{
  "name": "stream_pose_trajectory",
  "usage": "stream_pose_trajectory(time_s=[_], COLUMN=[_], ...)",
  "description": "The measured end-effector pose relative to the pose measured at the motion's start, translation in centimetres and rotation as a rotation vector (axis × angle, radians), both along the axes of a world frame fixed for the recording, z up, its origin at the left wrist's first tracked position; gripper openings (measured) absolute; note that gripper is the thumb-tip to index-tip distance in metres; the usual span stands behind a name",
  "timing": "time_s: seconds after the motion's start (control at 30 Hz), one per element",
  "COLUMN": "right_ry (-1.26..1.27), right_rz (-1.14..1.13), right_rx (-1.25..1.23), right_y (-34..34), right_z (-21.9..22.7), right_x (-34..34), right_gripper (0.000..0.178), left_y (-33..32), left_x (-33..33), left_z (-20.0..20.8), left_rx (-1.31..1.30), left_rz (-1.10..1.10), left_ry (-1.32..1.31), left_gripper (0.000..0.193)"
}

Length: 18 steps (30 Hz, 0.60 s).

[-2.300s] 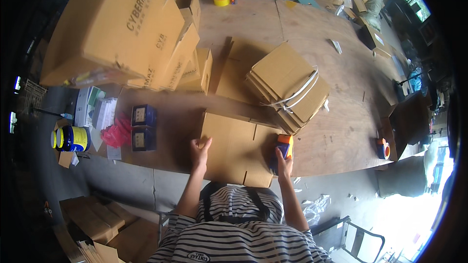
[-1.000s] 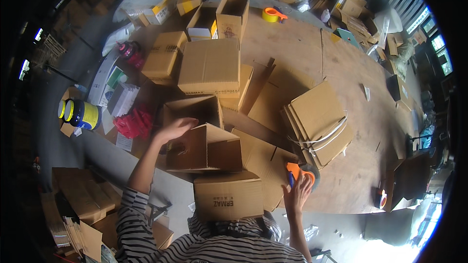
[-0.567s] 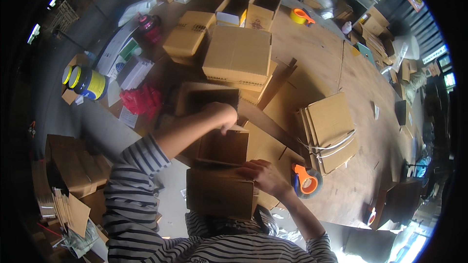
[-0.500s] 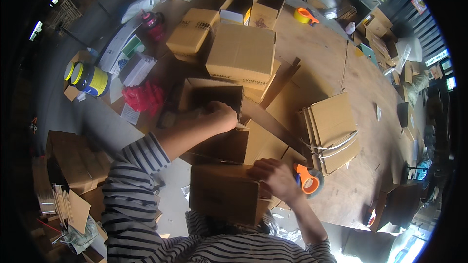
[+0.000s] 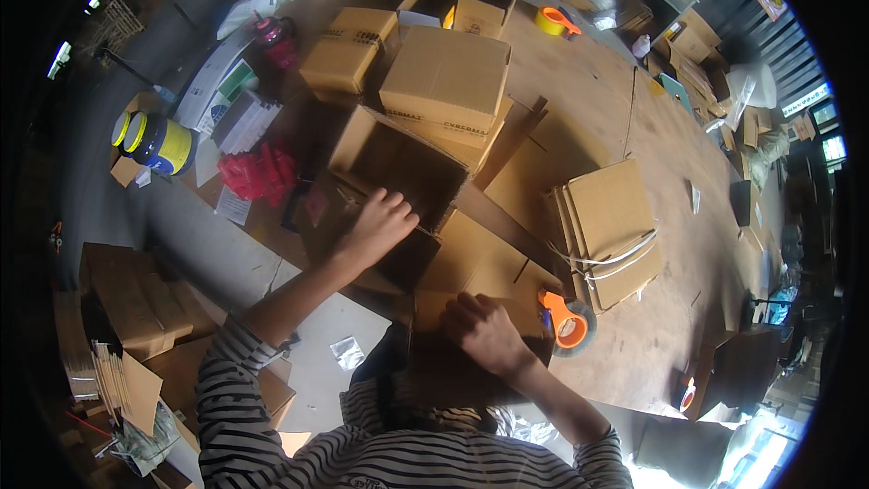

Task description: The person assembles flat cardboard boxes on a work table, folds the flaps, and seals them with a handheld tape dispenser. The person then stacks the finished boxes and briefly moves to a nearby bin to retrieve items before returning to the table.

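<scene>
Open box (image 5: 398, 161), left of and beyond the orange tape dispenser (image 5: 570, 330), has the left hand (image 5: 380, 226) curled at its near edge while the right hand (image 5: 484, 330) bends over a nearer box (image 5: 442, 368), grips unclear; box positioning seems in hand, calling next for steady support.

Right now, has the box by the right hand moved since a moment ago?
Yes. The box by the right hand has shifted right, closer to the orange tape dispenser.
</scene>
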State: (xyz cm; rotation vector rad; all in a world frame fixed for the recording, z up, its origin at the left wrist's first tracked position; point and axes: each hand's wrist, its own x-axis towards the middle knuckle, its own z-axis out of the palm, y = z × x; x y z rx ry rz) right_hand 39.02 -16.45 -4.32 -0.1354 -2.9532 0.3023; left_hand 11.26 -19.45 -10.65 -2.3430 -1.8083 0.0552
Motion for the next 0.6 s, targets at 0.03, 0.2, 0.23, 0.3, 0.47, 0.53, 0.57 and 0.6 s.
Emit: stream_pose_trajectory(time_s=[0.03, 0.2, 0.23, 0.3, 0.47, 0.53, 0.57, 0.6], right_ry=[-0.017, -0.025, -0.091, -0.22, -0.138, -0.17, -0.094, 0.04], right_rz=[0.016, -0.211, -0.226, -0.246, -0.448, -0.627, -0.725, -0.782], right_rx=[0.027, 0.011, -0.019, -0.083, -0.206, -0.241, -0.257, -0.263], right_y=[-0.5, -1.2, -0.7, 0.0, 1.0, 2.5, 3.4, 4.4], right_z=[0.5, -3.5, -4.3, -5.0, -2.7, -0.9, 0.4, 1.3], right_x=[0.1, 3.2, 4.3, 6.4, 9.1, 9.6, 9.8, 10.6], right_gripper=[0.016, 0.009, 0.009, 0.01, 0.01, 0.012, 0.015, 0.014], left_y=[-0.5, -4.6, -5.5, -7.3, -6.1, -2.6, -0.5, 2.6], left_x=[-0.9, -3.0, -3.0, -4.8, -5.8, -6.6, -7.1, -7.0], left_z=[0.9, 8.4, 10.4, 13.3, 22.6, 25.0, 25.9, 25.9], left_rx=[0.048, 0.183, 0.201, 0.287, 0.662, 0.906, 1.02, 1.1], left_rz=[-0.006, 0.221, 0.346, 0.36, 0.625, 0.345, 0.246, 0.144], left_ry=[-0.031, -0.301, -0.408, -0.509, -0.928, -0.642, -0.376, -0.246], left_gripper=[0.017, 0.025, 0.024, 0.019, 0.02, 0.019, 0.02, 0.016])
